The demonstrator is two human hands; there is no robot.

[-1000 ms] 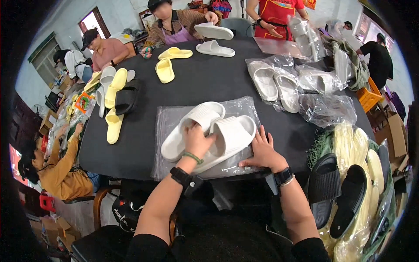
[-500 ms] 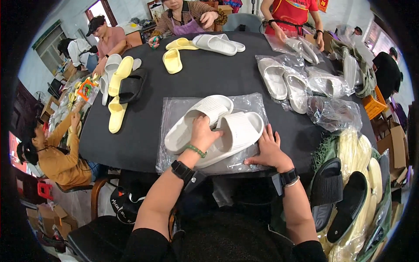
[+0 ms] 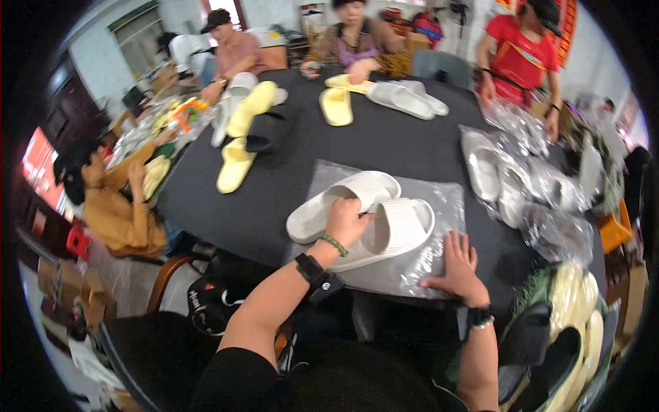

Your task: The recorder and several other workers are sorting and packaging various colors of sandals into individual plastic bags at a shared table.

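Observation:
Two white slide slippers (image 3: pixel 410 226) lie side by side on a clear plastic bag (image 3: pixel 449 206) near the table's front edge. My left hand (image 3: pixel 349 223) grips the pair between them, its fingers in the left slipper's foot opening and the thumb over the right one. The fingertips are partly hidden under the strap. My right hand (image 3: pixel 458 268) rests on the bag's right part, fingers spread, a little apart from the right slipper.
A black table (image 3: pixel 274 172) lies before me. At its right are bagged slippers (image 3: pixel 484 168); at the left, yellow slippers (image 3: pixel 237 165). Beside me at lower right, a sack holds yellow and black slippers (image 3: pixel 576 302). Several people sit or stand around, including one in red (image 3: pixel 522 62).
The whole view has turned left. The slippers now sit farther left on the bag, whose right strip shows more. My right hand has moved away from the right slipper.

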